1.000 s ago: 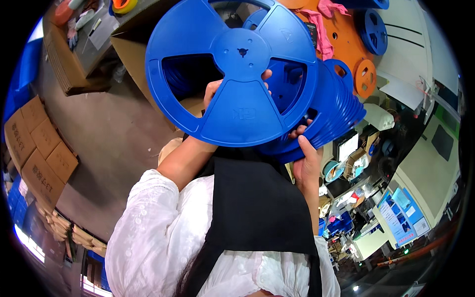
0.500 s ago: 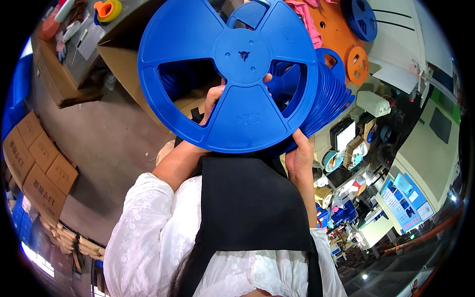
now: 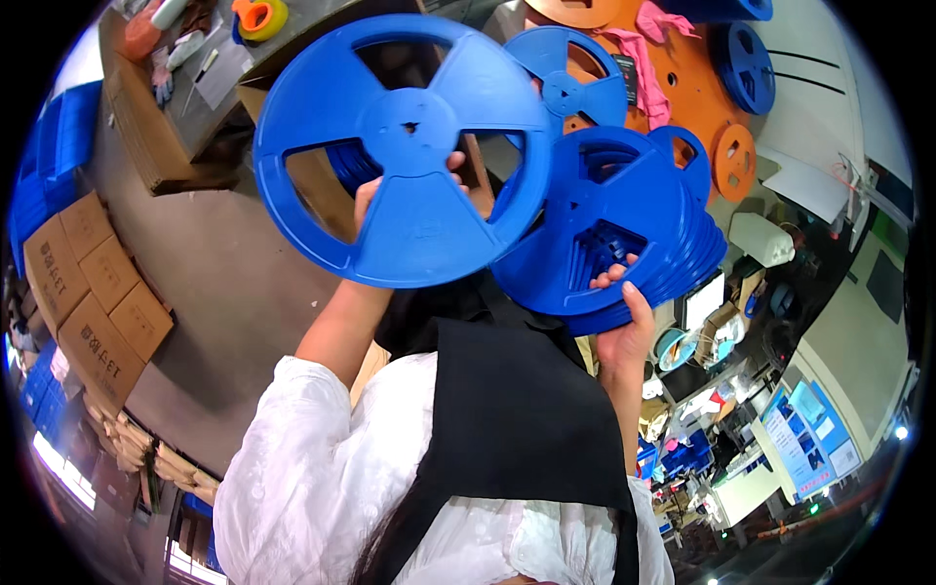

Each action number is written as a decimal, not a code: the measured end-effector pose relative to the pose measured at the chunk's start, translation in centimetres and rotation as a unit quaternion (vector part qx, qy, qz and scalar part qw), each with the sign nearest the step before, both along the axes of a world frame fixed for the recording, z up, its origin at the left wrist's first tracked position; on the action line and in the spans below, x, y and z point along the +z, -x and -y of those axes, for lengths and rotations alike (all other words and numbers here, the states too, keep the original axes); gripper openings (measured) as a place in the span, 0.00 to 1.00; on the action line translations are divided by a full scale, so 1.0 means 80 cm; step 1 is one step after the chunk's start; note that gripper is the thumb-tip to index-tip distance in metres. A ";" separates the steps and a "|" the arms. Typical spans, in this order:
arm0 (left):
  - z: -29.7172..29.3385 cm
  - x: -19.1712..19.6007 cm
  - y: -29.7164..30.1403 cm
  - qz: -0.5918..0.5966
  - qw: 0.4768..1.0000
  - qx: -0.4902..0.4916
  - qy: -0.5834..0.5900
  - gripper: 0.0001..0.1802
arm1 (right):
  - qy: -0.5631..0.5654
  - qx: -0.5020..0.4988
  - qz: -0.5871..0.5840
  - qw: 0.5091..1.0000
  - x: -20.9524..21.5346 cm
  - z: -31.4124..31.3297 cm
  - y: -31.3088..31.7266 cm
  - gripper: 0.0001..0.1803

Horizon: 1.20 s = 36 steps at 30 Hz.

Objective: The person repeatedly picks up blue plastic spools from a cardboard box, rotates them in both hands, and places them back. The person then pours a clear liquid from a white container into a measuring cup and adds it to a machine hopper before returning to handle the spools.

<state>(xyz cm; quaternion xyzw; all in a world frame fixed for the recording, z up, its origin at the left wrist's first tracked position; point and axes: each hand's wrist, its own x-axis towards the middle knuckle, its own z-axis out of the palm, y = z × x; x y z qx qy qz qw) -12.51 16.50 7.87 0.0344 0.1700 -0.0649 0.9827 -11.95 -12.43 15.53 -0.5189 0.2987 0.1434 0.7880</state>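
Note:
My left hand (image 3: pixel 375 195) holds a large blue plastic reel (image 3: pixel 405 146) up in front of me, fingers reaching through one of its three cut-outs. To its right, my right hand (image 3: pixel 624 322) grips the lower rim of a stack of several matching blue reels (image 3: pixel 614 229), thumb over the front disc. The single reel overlaps the stack's left edge. My white sleeve and a black apron fill the lower middle.
An orange round surface (image 3: pixel 682 88) at the top right carries more blue reels (image 3: pixel 746 63), small orange reels and a pink cloth (image 3: pixel 648 54). Cardboard boxes (image 3: pixel 93 283) line the grey floor at left. An open carton (image 3: pixel 161 117) stands top left. Cluttered benches sit at the right.
The single reel has been drawn off to the left and upward, away from the stack. The stack in my right hand now shows more fully on the right.

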 end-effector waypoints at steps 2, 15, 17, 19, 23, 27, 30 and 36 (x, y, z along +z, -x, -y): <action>-0.024 -0.018 0.019 -0.062 0.995 0.017 -0.077 0.29 | 0.006 0.003 0.010 1.000 0.001 0.006 0.001 0.27; -0.030 -0.292 0.036 -0.281 0.951 -0.066 -0.111 0.26 | -0.014 -0.016 0.056 0.998 0.007 0.024 0.008 0.23; -0.015 -0.240 -0.001 -0.363 0.921 -0.078 -0.119 0.32 | -0.048 -0.041 0.078 0.995 0.008 0.035 0.013 0.23; -0.034 -0.293 0.017 -0.376 0.898 -0.143 -0.176 0.38 | -0.106 -0.034 0.109 0.988 0.017 0.042 0.007 0.24; -0.024 -0.289 0.037 -0.357 0.847 -0.186 -0.346 0.42 | -0.202 -0.046 0.156 0.966 0.027 0.068 0.011 0.24; -0.022 -0.244 0.035 -0.295 0.857 -0.191 -0.376 0.35 | -0.264 -0.044 0.193 0.944 0.032 0.084 0.020 0.25; -0.013 -0.209 0.023 -0.259 0.859 -0.170 -0.408 0.29 | -0.317 -0.033 0.220 0.922 0.031 0.086 0.020 0.23; 0.011 -0.135 -0.009 -0.153 0.859 -0.143 -0.468 0.24 | -0.332 0.014 0.250 0.910 0.033 0.082 0.009 0.23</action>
